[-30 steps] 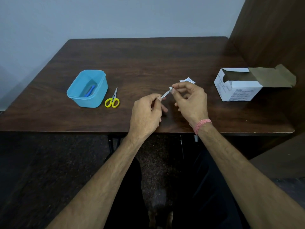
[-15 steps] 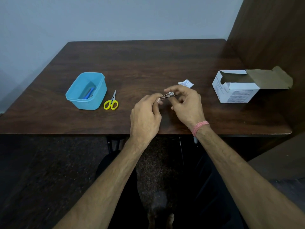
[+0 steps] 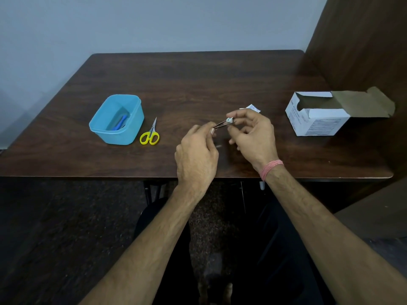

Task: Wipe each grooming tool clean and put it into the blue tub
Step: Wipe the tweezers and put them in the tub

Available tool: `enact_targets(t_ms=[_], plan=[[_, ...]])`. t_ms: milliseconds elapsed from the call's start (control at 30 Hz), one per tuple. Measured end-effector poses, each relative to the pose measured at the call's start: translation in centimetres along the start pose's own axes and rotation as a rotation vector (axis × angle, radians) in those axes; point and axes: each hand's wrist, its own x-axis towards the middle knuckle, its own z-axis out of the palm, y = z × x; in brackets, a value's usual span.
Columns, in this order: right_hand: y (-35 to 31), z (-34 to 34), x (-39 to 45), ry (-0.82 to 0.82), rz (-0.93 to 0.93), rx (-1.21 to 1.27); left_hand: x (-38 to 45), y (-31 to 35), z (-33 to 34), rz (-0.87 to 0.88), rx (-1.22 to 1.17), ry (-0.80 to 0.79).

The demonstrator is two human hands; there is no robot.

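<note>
My left hand (image 3: pixel 196 155) pinches the near end of thin metal tweezers (image 3: pixel 221 124) above the table's front middle. My right hand (image 3: pixel 253 134) pinches a small white wipe (image 3: pixel 230 120) around the tweezers' far tip. The blue tub (image 3: pixel 98 128) stands at the left with a blue tool (image 3: pixel 120 124) lying inside it. Small yellow-handled scissors (image 3: pixel 150 134) lie on the table just right of the tub, blades pointing away from me.
An open white cardboard box (image 3: pixel 319 121) with its flap folded back sits at the right. A torn white sachet (image 3: pixel 253 107) lies just beyond my right hand. A wooden panel (image 3: pixel 361 40) rises along the dark wooden table's (image 3: pixel 198 84) right side.
The tweezers have tipped from a steep upward slant to nearly level. My right fingers with the wipe have slid along to the far tip. Both hands stay close together.
</note>
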Motion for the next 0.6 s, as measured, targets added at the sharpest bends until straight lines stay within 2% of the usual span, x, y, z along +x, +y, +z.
enact_targets(t_ms=[400, 600], plan=[[0.1, -0.4, 0.3, 0.049, 0.052, 0.149, 0.0, -0.3, -0.2, 0.055, -0.030, -0.041], [-0.1, -1.0, 0.2, -0.048, 0.051, 0.293, 0.2, -0.9, 0.0, 0.117, -0.053, -0.055]])
